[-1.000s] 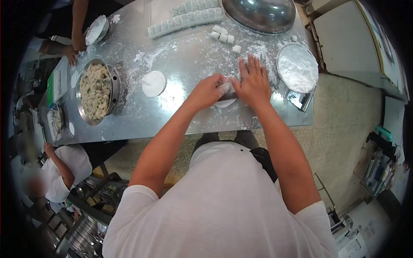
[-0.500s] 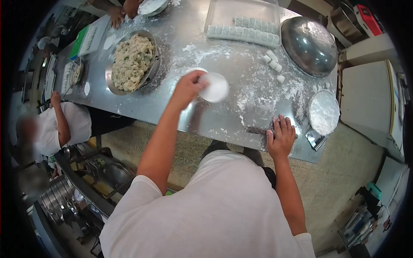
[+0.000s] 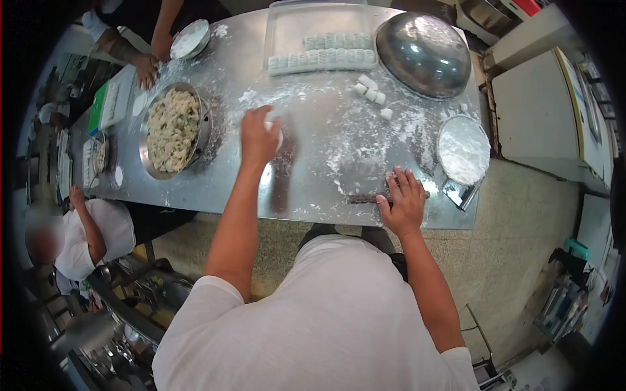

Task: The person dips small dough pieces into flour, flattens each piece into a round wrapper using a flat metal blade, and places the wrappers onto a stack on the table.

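Observation:
My left hand (image 3: 259, 137) is over the metal table, its thumb and fingers apart. Beneath it lies a white dough round (image 3: 279, 139), mostly hidden by the hand; I cannot tell whether they touch. A dark rolling pin (image 3: 364, 199) lies near the front edge, with my right hand (image 3: 405, 203) flat on its right end, fingers stretched out. Several small white dough pieces (image 3: 368, 90) sit farther back. To the right of the rolling pin stands a bowl of flour (image 3: 463, 150), with a metal scraper (image 3: 460, 194) beside it.
A wide bowl of filling (image 3: 173, 130) stands on the left. At the back are a clear tray (image 3: 283, 29) with rows of dumplings (image 3: 339, 51) and an upturned metal bowl (image 3: 424, 55). A co-worker's hand (image 3: 146, 70) rests at the far left; another person (image 3: 98, 228) is beside the table.
My left hand has let go of the dough round it held and moved left, fingers spreading over a round on the table. My right hand stays on the rolling pin. The view has shifted.

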### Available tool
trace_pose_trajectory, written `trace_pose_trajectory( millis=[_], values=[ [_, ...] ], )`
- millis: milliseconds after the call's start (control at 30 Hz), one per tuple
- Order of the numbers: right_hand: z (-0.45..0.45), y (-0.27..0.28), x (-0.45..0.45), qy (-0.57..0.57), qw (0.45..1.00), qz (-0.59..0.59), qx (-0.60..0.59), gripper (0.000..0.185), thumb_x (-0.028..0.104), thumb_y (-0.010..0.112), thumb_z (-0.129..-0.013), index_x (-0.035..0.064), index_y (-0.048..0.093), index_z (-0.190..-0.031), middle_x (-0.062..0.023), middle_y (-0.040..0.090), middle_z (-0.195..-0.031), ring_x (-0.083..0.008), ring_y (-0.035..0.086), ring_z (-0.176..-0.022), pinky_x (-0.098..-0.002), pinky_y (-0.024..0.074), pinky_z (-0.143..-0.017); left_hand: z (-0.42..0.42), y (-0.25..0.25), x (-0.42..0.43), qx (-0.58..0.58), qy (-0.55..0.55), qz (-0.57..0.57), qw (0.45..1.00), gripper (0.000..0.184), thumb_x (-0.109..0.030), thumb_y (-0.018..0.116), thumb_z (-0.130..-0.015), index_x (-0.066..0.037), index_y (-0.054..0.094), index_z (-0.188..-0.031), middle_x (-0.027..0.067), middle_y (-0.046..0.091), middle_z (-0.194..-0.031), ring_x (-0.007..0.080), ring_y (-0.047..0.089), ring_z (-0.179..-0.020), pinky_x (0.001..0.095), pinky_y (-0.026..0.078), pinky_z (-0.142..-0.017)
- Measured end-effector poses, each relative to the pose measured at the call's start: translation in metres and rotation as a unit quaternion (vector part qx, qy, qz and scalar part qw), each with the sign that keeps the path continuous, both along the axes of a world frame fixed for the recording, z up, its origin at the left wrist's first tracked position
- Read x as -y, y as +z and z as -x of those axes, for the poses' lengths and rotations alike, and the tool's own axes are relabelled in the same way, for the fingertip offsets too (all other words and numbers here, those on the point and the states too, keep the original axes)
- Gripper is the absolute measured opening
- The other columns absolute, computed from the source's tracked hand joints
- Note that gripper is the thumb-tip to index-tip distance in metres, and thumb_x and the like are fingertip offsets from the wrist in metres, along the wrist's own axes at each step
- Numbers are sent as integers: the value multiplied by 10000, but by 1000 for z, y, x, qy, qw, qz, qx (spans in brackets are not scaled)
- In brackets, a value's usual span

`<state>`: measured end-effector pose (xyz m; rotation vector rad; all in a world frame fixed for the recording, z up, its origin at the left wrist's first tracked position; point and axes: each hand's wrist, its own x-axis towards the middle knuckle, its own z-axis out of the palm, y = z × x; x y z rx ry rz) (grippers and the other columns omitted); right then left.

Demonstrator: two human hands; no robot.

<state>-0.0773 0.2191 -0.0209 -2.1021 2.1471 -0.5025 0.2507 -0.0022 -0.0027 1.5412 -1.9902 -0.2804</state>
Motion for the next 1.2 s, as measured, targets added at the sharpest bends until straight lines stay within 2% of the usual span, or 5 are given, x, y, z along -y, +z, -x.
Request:
trace_pose_trajectory(
  millis=[467, 567, 633, 867, 1200],
  values=[
    [8, -1, -6, -13, 998, 13, 66, 594, 516, 677, -902, 128, 663, -1351, -98, 553, -1501, -303, 462, -1435, -493, 293, -1212, 181, -13, 49, -47, -117, -34, 991, 236, -72, 688, -887, -38, 679, -1121, 169, 709, -1057, 344, 691, -987, 432, 548, -874],
    [9, -2, -6, -5, 996, 14, 83, 590, 527, 656, -914, 121, 669, -1342, -97, 553, -1502, -305, 463, -1434, -490, 293, -1215, 204, 6, 37, -418, -10, -259, 871, 199, -54, 651, -922, -35, 676, -1119, 86, 689, -1022, 173, 671, -897, 327, 549, -759],
    [11, -4, -7, 7, 996, 25, 84, 588, 531, 639, -923, 114, 672, -1336, -100, 560, -1493, -312, 468, -1426, -491, 291, -1218, 237, 32, 21, -315, -188, -290, 884, 256, -78, 699, -926, -12, 676, -1172, 74, 684, -1044, 96, 650, -868, 268, 539, -725],
    [12, -6, -9, 10, 995, 23, 95, 556, 486, 657, -917, 98, 670, -1315, -112, 548, -1496, -320, 444, -1437, -496, 293, -1220, 349, 50, -17, 213, -520, 22, 827, 95, -61, 655, -856, -8, 684, -929, 202, 693, -926, 389, 684, -921, 485, 546, -848],
    [13, -5, -8, 14, 993, 32, 112, 557, 466, 655, -922, 76, 639, -1318, -124, 541, -1487, -331, 445, -1420, -504, 312, -1204, 384, 39, -26, 254, -555, -96, 787, 199, -68, 626, -866, -39, 730, -1033, 228, 672, -1098, 399, 702, -983, 491, 575, -844]
  ],
)
